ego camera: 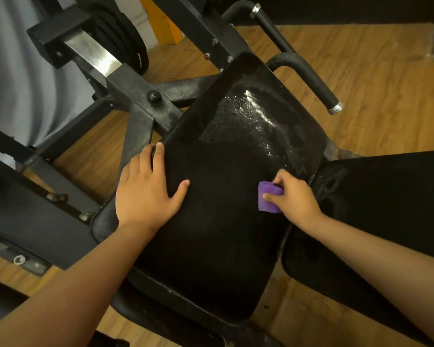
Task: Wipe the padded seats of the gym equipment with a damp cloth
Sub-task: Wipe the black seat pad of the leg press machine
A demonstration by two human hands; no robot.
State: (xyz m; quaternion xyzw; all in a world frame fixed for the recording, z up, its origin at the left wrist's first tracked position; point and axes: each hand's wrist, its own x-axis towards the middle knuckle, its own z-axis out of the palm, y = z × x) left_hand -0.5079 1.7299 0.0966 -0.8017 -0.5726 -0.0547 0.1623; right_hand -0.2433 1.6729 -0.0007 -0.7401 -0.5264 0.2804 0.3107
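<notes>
Filling the centre of the frame, the black padded seat (211, 196) lies with its long axis going from the lower middle up toward the upper right, and its narrower end points to the upper right. Wet shine shows on that upper part. The left hand (145, 194) rests flat on the left edge of the seat, fingers straight and spread. The right hand (295, 199) grips a small purple cloth (267, 199), which it presses on the right side of the seat. A second black pad (386, 216) sits just beside, at the right. Black metal frame (135, 96) and two handles (308, 78) stand over a wooden floor (386, 71).
</notes>
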